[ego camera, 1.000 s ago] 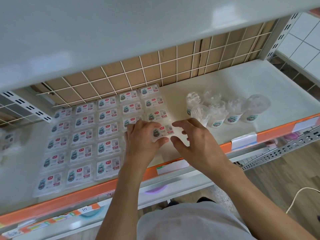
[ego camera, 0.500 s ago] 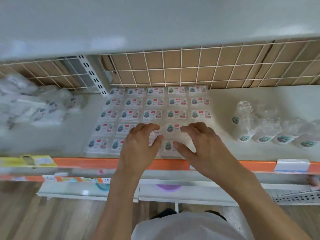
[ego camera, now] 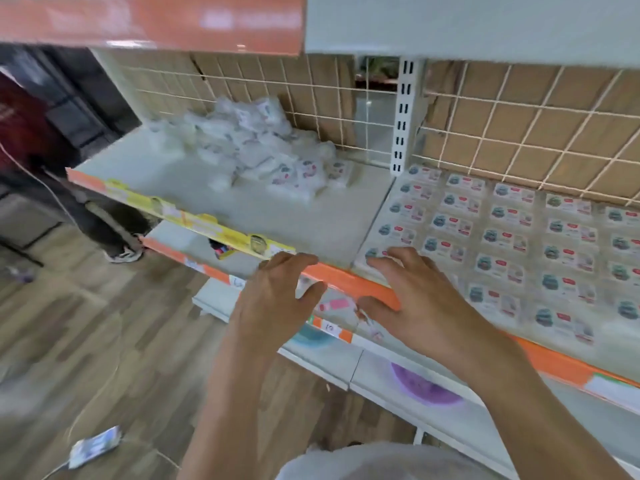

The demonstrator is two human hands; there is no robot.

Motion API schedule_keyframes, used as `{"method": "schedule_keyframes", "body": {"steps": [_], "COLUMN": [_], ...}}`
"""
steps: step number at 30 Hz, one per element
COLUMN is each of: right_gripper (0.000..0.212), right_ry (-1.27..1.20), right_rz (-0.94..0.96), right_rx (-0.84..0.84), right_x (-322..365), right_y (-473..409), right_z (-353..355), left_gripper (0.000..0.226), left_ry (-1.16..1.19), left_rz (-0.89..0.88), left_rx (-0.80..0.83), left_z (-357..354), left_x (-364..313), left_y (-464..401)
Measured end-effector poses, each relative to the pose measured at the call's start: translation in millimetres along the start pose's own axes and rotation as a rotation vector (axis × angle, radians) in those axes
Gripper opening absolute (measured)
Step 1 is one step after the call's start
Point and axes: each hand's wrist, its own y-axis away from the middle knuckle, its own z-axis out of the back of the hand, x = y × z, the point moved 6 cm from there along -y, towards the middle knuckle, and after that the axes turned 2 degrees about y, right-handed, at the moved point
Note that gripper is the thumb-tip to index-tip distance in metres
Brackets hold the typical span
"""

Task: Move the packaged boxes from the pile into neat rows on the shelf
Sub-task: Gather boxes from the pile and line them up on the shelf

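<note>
Both hands hang in front of the orange front edge of the shelf [ego camera: 242,216], low in the middle of the frame, and neither holds anything. The left hand [ego camera: 273,299] has its fingers loosely spread and a little bent, with the fingertips level with the orange lip just left of centre. The right hand [ego camera: 419,299] is likewise spread and relaxed; its fingertips reach over the lip and lie above the near-left corner of the rows of boxes [ego camera: 512,244], though the blur makes it hard to say whether they touch the nearest box.

Those rows fill the right half of the frame: small clear-wrapped boxes with white labels, lying flat in straight lines that run from the wire grid [ego camera: 519,133] at the back toward the front edge. The pile [ego camera: 263,150] sits on the neighbouring section of shelf, upper centre-left of the frame, heaped against the grid and well apart from both hands, with bare grey shelf between. A white slotted upright [ego camera: 403,116] stands at the back between the two sections.

Below the lip there is a lower shelf with a purple round thing [ego camera: 422,386] on it. On the wooden floor at lower left lies a small white packet [ego camera: 93,445], and at the left edge another person's legs and a shoe [ego camera: 123,252] are visible.
</note>
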Motion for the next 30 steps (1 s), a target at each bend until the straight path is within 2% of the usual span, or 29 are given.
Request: {"method": "schedule_keyframes", "body": {"steps": [10,19,30], "right_gripper": [0.06,0.055,0.05], "right_ry": [-0.013,-0.075,-0.066], "right_rz": [0.105,0.246,0.337], "right_rx": [0.042,0.023,0.05], "right_x": [130.6,222.9,314.8], "right_y": [-82.7,-153.5,-284.3], "right_z": [-57.7,-86.5,-115.9], "left_gripper": [0.04,0.042,0.045], "left_ry": [-0.05,-0.013,-0.026], "left_rz": [0.063,0.204,0.324], "left_rx": [-0.032,-0.033,-0.019], "left_z": [86.6,129.9,169.5], "left_x": [127.6,224.5,349.5], "left_y": [-7.2,-11.7,-80.7]}}
